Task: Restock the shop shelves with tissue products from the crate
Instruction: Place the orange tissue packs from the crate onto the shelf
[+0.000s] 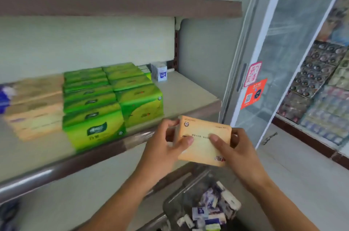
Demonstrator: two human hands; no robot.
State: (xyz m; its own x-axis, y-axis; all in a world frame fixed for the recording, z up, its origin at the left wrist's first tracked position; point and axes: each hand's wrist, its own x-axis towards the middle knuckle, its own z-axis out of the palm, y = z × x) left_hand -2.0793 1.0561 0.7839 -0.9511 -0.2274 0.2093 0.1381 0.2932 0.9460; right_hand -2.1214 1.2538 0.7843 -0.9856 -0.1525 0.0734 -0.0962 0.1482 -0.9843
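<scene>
I held a tan tissue pack [203, 141] in front of me, just off the near edge of the middle shelf [188, 91], with both hands on it. My left hand [162, 147] gripped its left end, fingers curled round the far side and the thumb pressed flat on the top face; my right hand [236, 152] gripped the right end the same way, thumb on top near the middle. Neither hand was loose; both were closed on the pack. The pack lay with its long side running left to right between my hands, its top face tilted toward me. The bare stretch of shelf lay straight beyond the pack and a little to the right, between the green tissue packs [111, 102] on the left and the shelf's right end, with a small white and blue box [160, 72] at the far back. A stack of other tan packs [35, 106] sat further left, past the green ones, so I judged that stack to be nearer my left hand than my right, and the open gap about level with both. The crate [181, 206] stood low and near, under my hands, with small blue and white packs [213, 210] left in it. I reckoned the pack wanted pushing forward, away from me, onto the shelf.
</scene>
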